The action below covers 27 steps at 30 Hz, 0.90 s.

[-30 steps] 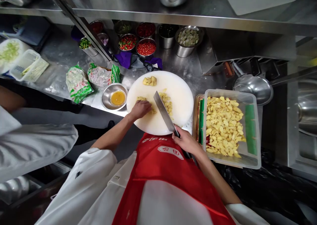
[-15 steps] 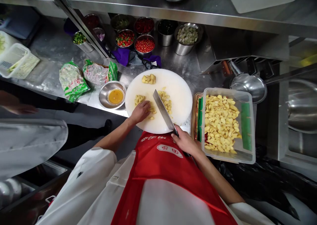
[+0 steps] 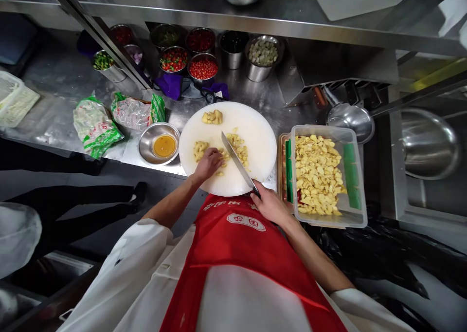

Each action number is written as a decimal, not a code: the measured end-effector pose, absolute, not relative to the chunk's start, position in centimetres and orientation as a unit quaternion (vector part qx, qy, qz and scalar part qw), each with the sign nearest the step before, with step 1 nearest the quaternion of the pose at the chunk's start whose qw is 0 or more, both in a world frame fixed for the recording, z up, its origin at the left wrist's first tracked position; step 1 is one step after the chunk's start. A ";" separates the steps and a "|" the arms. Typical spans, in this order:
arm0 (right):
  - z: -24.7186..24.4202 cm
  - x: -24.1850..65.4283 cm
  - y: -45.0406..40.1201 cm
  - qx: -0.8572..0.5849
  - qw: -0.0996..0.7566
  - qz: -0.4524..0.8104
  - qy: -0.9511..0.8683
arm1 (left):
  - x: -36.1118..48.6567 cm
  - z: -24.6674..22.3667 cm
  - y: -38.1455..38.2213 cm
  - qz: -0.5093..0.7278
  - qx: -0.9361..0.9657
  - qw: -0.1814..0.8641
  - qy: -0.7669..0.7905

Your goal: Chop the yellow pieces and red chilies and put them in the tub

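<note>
While the right hand (image 3: pixel 269 203) wraps its fingers round the dark handle of a knife (image 3: pixel 239 164), whose long, flat steel blade slants over a round, smooth white cutting board (image 3: pixel 261 127), the left hand (image 3: pixel 209 164) rests with bent fingers at small yellow pieces (image 3: pixel 225 158) just left of the blade; whether its fingertips pinch any cannot be told. Near the board's far edge lies a knobbly ginger root (image 3: pixel 212 117); a second lumpy chunk (image 3: pixel 200 149) sits beside the left hand, and loose cut bits (image 3: pixel 241 153) spread right of the blade. To the board's left, a rounded steel bowl (image 3: pixel 145 144) holds amber liquid (image 3: pixel 164 147), near two crinkled plastic bags (image 3: pixel 97 126) printed green on the metal counter (image 3: pixel 58 81). To its right, a rectangular translucent plastic tub (image 3: pixel 359 217) holds a bed of flat, pale-yellow slices (image 3: pixel 315 176).
</note>
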State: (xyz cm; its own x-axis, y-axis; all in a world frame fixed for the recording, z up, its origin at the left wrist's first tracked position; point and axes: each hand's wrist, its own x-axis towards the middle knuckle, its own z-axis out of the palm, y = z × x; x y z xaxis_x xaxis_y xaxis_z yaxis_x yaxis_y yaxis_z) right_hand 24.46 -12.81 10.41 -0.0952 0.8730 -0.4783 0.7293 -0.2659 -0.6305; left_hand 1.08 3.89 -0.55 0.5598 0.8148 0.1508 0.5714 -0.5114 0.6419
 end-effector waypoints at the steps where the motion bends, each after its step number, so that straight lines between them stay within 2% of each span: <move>1: 10.5 24.4 -12.8 -0.666 0.081 0.432 -0.603 | 0.9 -0.5 3.9 0.230 0.839 0.270 0.413; 15: 11.2 23.9 -12.3 -0.666 0.065 0.423 -0.611 | 1.4 -0.6 5.9 0.192 0.883 0.255 0.344; 23: 15.1 23.9 -12.0 -0.666 -0.030 0.388 -0.636 | 1.8 0.3 6.8 0.150 0.918 0.253 0.266; 27: 15.0 23.6 -11.3 -0.657 -0.064 0.386 -0.645 | 1.8 0.6 7.0 0.143 0.925 0.254 0.244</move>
